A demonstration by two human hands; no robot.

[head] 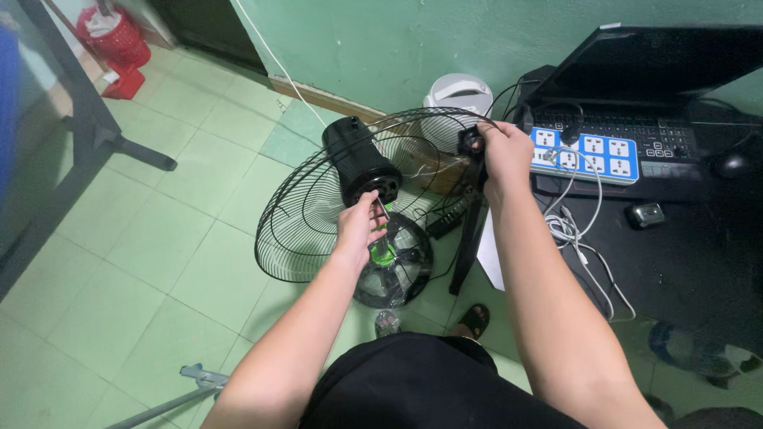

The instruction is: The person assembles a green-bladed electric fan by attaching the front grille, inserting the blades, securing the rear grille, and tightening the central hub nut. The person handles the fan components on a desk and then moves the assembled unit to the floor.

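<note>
A black fan motor housing (359,159) sits inside a round black wire guard (296,214), held up over the green tiled floor. My left hand (359,228) pinches the thin metal shaft (382,208) that sticks out of the motor's face. My right hand (504,151) grips the guard's rim at its far right, closed over a black clip there. Below the motor lies a dark, glossy fan blade hub (397,270) with a green part showing through it.
A black desk (683,262) on the right carries a laptop (660,71), a white and blue power strip (584,155), a mouse (730,164) and loose white cables (572,230). A white round appliance (461,91) stands by the green wall. Black stand legs (103,131) at left, red basket (115,36) beyond.
</note>
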